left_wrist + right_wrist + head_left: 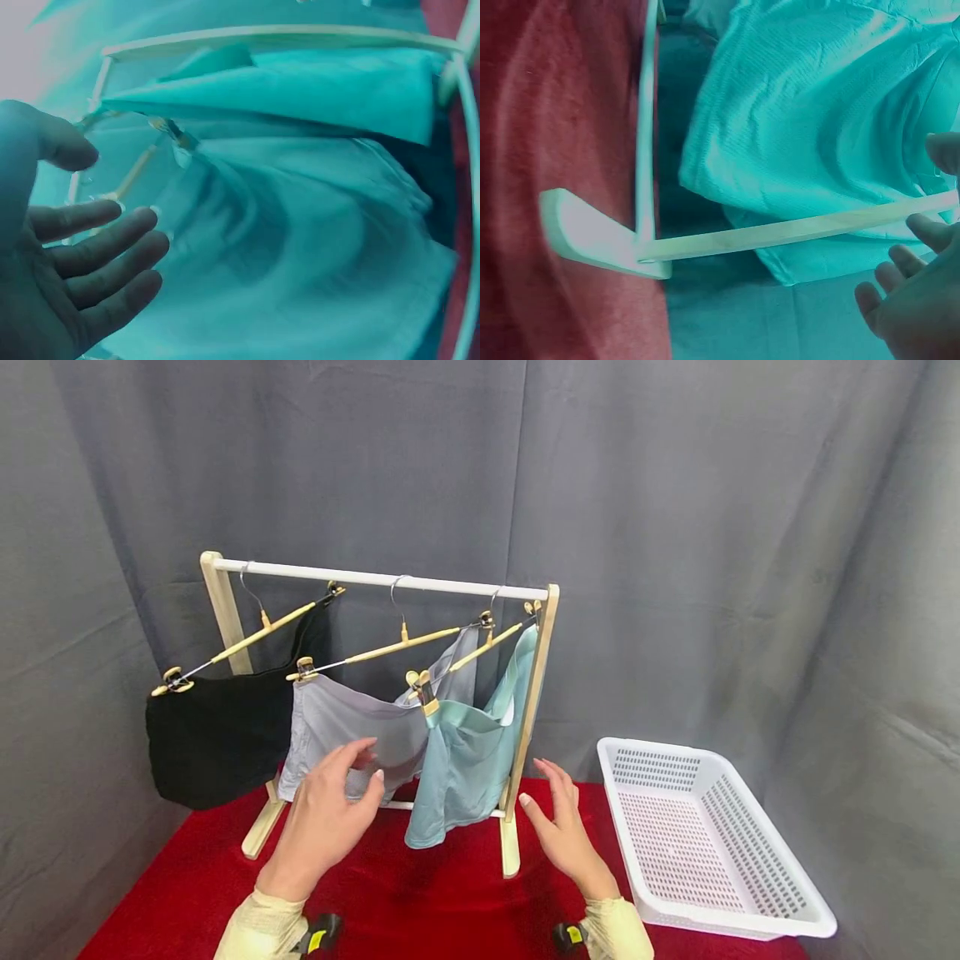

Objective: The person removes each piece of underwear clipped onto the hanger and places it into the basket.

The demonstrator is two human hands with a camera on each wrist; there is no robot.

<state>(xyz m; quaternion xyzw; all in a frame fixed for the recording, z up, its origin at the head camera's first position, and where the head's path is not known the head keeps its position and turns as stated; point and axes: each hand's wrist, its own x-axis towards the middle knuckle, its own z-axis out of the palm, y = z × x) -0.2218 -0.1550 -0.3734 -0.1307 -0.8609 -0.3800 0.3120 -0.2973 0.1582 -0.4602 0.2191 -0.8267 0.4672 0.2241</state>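
Three garments that look like underpants hang by clip hangers from a small wooden rack (375,578). At the left is the black pair (217,735), in the middle the lavender pair (352,710), at the right the light teal pair (457,768). My left hand (326,818) is in front of the lavender pair, thumb and fingers apart, holding nothing. Close to the rack's right post (534,702), my right hand (566,835) has its fingers spread and grips nothing. In the right wrist view, that hand (922,277) is beside the post and the teal cloth (810,127).
A white perforated plastic basket (630,860) stands right of the rack, with nothing seen inside. Red cloth (450,902) covers the table. Grey curtains (637,568) hang behind and at both sides. The rack's feet (510,847) reach toward the front.
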